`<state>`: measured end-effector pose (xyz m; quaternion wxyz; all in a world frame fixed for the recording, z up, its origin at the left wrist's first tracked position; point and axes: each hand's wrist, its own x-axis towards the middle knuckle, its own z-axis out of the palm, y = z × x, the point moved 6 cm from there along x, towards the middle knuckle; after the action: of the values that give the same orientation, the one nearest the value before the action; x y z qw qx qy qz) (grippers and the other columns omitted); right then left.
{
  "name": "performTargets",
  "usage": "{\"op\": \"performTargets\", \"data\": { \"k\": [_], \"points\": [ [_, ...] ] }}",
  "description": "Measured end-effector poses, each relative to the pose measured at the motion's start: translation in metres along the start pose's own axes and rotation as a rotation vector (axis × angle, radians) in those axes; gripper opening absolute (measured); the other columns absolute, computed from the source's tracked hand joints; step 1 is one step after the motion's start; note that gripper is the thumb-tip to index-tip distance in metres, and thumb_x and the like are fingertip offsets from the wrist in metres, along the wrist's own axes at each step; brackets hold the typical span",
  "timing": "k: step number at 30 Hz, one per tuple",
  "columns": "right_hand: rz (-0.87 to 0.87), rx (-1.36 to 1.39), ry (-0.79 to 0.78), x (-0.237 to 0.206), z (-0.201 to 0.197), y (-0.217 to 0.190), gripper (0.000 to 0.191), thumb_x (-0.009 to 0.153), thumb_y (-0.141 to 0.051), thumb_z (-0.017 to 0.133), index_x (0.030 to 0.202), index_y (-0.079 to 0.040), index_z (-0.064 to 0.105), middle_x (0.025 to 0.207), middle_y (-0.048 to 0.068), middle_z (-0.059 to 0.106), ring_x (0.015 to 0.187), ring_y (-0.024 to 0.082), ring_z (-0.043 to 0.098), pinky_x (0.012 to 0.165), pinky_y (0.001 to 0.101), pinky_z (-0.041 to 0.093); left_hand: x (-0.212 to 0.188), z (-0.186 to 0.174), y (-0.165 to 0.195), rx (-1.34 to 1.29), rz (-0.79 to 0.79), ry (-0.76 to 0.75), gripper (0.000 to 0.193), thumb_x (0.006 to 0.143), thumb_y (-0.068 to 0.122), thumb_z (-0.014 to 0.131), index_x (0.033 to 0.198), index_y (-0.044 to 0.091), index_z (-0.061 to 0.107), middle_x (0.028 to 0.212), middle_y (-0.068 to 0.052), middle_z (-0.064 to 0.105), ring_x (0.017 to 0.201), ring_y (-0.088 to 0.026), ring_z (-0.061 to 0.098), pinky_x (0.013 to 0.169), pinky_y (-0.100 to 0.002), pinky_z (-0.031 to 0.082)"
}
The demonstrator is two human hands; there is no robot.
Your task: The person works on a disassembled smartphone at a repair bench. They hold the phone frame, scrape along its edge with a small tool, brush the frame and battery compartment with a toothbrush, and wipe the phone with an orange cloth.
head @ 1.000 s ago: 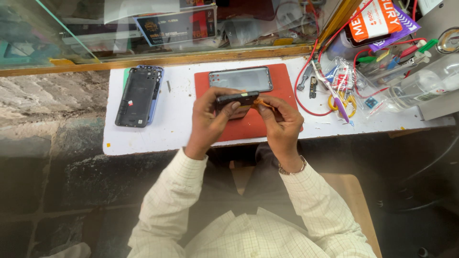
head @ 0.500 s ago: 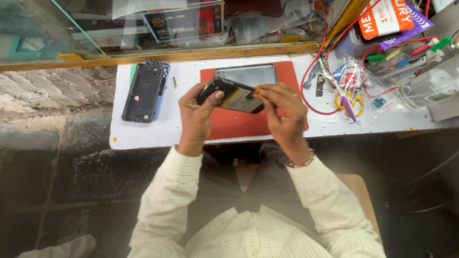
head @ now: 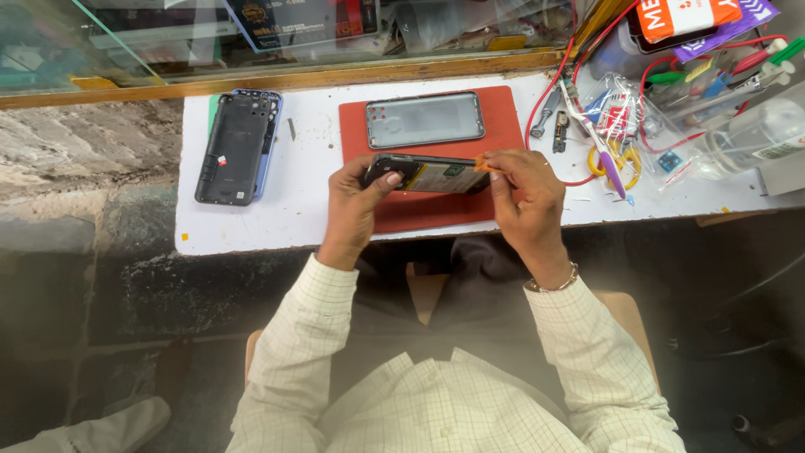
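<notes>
Red rubber covers the middle of the white workbench (head: 251, 226) as a repair mat (head: 436, 210), and just above its near half both hands hold an opened smartphone (head: 429, 174) with its insides facing up. The left hand (head: 352, 205) is closed around the phone's left end, thumb on top and fingers curled underneath. The right hand (head: 524, 197) pinches a small orange pick (head: 482, 163) between thumb and forefinger at the phone's right end, touching its edge. Farther back on the mat lies a grey phone frame (head: 425, 119), flat and apart from the hands. A dark back cover (head: 237, 147) rests well to the left on the bench. Red wires and purple-handled tweezers (head: 599, 147) clutter the right side.
</notes>
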<state>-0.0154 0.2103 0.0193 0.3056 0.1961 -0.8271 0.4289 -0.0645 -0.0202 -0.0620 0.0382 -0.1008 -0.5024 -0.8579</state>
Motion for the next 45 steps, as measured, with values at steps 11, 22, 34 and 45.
{"op": "performTargets", "data": {
  "k": [11, 22, 34, 45],
  "points": [
    [-0.233, -0.072, -0.02, 0.02, 0.068, -0.072, 0.018, 0.09, 0.004, 0.068, 0.105, -0.005, 0.07, 0.117, 0.006, 0.07, 0.112, 0.028, 0.063, 0.105, 0.0439, 0.044, -0.002, -0.016, 0.0, 0.028, -0.044, -0.034, 0.019, 0.089, -0.002, 0.079, 0.107, -0.001, 0.072, 0.1, -0.006, 0.075, 0.092, -0.011, 0.069, 0.087, -0.027, 0.059],
    [-0.261, -0.224, -0.044, 0.02, 0.069, -0.077, 0.026, 0.085, 0.001, 0.071, 0.109, -0.008, 0.069, 0.121, 0.008, 0.065, 0.117, 0.029, 0.06, 0.112, 0.0503, 0.039, -0.003, -0.018, -0.002, 0.047, -0.032, -0.055, 0.02, 0.093, -0.002, 0.076, 0.112, -0.003, 0.071, 0.104, -0.006, 0.075, 0.097, -0.012, 0.068, 0.09, -0.027, 0.058],
    [-0.115, -0.22, 0.012, 0.006, 0.031, -0.04, 0.019, 0.09, 0.002, 0.071, 0.106, -0.007, 0.073, 0.118, 0.008, 0.063, 0.116, 0.029, 0.06, 0.114, 0.0472, 0.041, -0.005, -0.023, -0.01, 0.102, -0.032, -0.019, 0.02, 0.091, -0.001, 0.077, 0.111, -0.002, 0.073, 0.103, -0.006, 0.076, 0.095, -0.011, 0.069, 0.091, -0.027, 0.058],
    [-0.319, -0.173, -0.13, 0.03, 0.088, -0.098, 0.024, 0.09, 0.001, 0.069, 0.113, -0.004, 0.07, 0.115, 0.008, 0.063, 0.104, 0.028, 0.061, 0.099, 0.0455, 0.046, -0.006, -0.021, -0.003, 0.15, 0.024, -0.045, 0.02, 0.096, 0.002, 0.071, 0.116, -0.001, 0.07, 0.107, -0.005, 0.075, 0.097, -0.01, 0.068, 0.087, -0.027, 0.059]
  ]
}}
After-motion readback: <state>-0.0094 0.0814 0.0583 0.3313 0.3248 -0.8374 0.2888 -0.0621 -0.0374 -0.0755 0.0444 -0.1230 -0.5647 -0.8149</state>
